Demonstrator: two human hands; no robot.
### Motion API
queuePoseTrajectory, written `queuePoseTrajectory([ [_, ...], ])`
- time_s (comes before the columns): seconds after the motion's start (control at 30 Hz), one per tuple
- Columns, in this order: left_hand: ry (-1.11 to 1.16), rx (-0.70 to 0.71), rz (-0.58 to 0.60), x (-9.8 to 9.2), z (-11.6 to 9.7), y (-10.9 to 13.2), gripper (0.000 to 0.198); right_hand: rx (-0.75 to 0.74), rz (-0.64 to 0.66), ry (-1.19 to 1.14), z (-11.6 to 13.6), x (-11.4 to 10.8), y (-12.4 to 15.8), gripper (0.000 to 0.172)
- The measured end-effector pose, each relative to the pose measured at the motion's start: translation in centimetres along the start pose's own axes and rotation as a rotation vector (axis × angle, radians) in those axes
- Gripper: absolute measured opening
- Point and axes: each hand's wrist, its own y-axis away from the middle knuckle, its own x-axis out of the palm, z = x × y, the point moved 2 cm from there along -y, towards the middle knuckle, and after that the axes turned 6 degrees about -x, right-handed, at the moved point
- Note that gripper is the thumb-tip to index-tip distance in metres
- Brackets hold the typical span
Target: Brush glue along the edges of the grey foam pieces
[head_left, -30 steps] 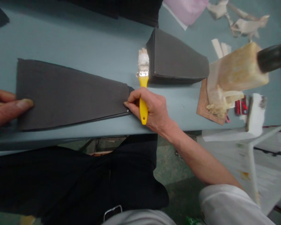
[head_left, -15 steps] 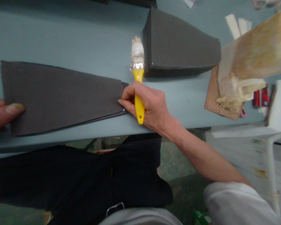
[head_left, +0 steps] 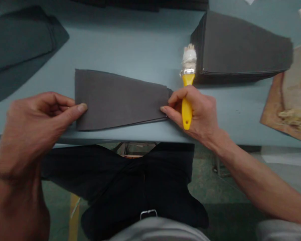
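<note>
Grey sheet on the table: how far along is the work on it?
Done: the grey sheet lies flat near the table edge, seemingly layered on another. In hand: the left hand thumbs its wide end; the right hand pinches the narrow end and grips a yellow brush, bristles off the sheet. Left: probably the stack of like sheets beside the brush.
</note>
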Motion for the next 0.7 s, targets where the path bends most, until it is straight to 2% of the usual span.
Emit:
queuePoseTrajectory([
  [0.13, 0.034, -0.007, -0.054, 0.0, -1.0, 0.5, 0.031, 0.008, -0.001, 0.003, 0.1, 0.0, 0.1, 0.021],
  [0.4, 0.058, -0.015, 0.004, -0.1, -1.8, 1.0, 0.033, 0.096, 0.008, 0.025, -0.3, -0.1, 0.6, 0.025],
  [0.57, 0.044, -0.016, 0.039, -0.1, -1.7, 0.9, 0.034, 0.064, 0.013, 0.007, -0.4, -0.2, 0.6, 0.03],
  [0.7, 0.051, -0.005, 0.047, -0.1, -1.3, 0.7, 0.035, 0.071, 0.013, 0.055, -0.5, -0.1, 0.8, 0.027],
])
